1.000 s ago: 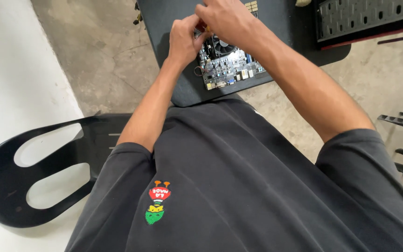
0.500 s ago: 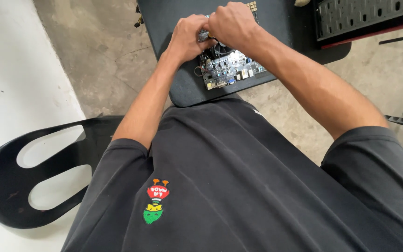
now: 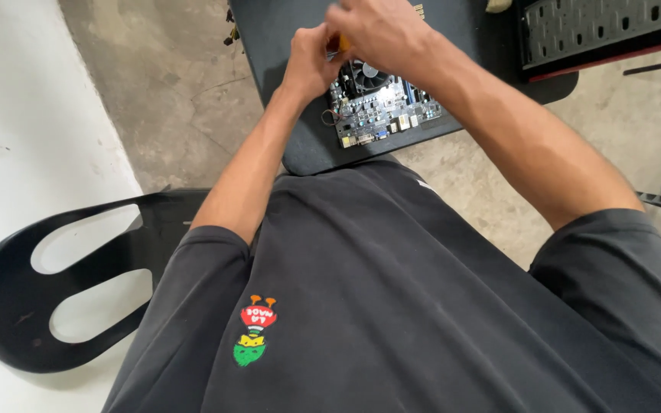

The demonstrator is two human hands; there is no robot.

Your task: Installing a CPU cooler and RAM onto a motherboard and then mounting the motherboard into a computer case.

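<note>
I look down on both hands meeting over the far edge of a circuit board that lies flat on a dark tabletop, close to its near edge. My left hand is curled, fingers pinched toward a small orange thing that shows between the two hands; whether that grip truly clamps it I cannot tell, since the knuckles hide the fingertips. My right hand is blurred and bunched over the board's top, just above the round cooling fan; its grip is likewise hidden, so I cannot tell if it grasps anything.

As for progress, I judge the work to be in mid-course: the fan sits on the board and the hands are busy right beside it, yet nothing shows what is already fastened or what remains loose.

Of markings, the only clear one is a small printed badge on the black shirt, low on the chest: a red cap-like shape above a green one. A black perforated panel lies at the tabletop's far right, and a black plastic chair stands on the floor at the left
</note>
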